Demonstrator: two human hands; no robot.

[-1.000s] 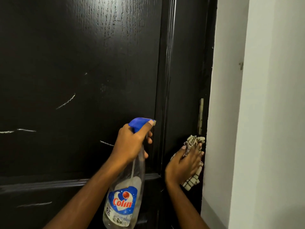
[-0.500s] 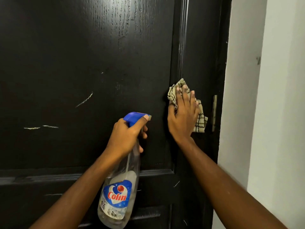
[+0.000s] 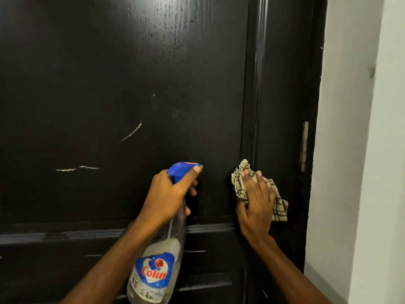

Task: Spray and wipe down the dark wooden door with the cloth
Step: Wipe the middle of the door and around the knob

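Wiping step on now. Left hand [image 3: 168,194] wrapped round the bottle [image 3: 156,268], forefinger on the blue trigger, aimed at the door [image 3: 109,73] mid-panel. Right hand [image 3: 255,207] presses the cloth [image 3: 278,207] flat w/ spread fingers [image 3: 259,183] near the door's right edge; cloth pokes out beyond fingertips. Next, prob.: spray the pale marks, sweep across.

Dim scene; soft glare sheens the door [image 3: 122,69] up top, the wall [image 3: 350,150] glows paler, edges bow slightly, fingertips [image 3: 247,172] smear with blur.
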